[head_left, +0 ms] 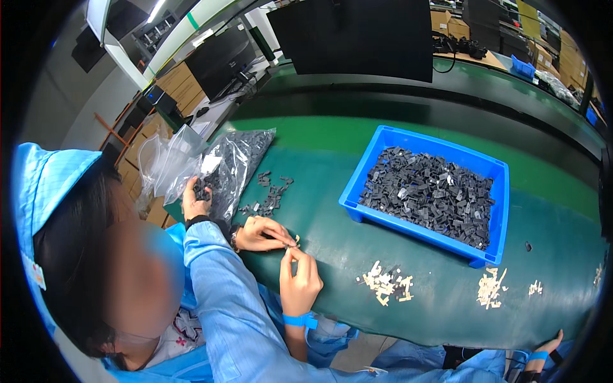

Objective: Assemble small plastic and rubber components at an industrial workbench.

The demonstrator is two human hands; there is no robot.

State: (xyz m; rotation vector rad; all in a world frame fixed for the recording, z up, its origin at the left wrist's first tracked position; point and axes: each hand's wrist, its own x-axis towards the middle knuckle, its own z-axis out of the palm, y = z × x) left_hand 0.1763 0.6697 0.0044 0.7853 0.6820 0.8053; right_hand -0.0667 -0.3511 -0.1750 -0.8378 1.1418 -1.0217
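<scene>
My left hand reaches to the far left, its fingers closed round a cluster of small black plastic pieces. It is at the mouth of a clear plastic bag filled with more such pieces. Far to the right, my right hand, with a blue wrist strap, rests at the table's front edge; its visible fingers are stretched and hold nothing that I can see. Between my arms, a co-worker's two hands pinch a tiny part together, partly hidden by their fingertips.
A blue bin full of black pieces stands on the green table. Loose black pieces lie beside the bag. Small piles of beige bits are near the front edge. A co-worker's head is close on the left; a monitor hangs behind.
</scene>
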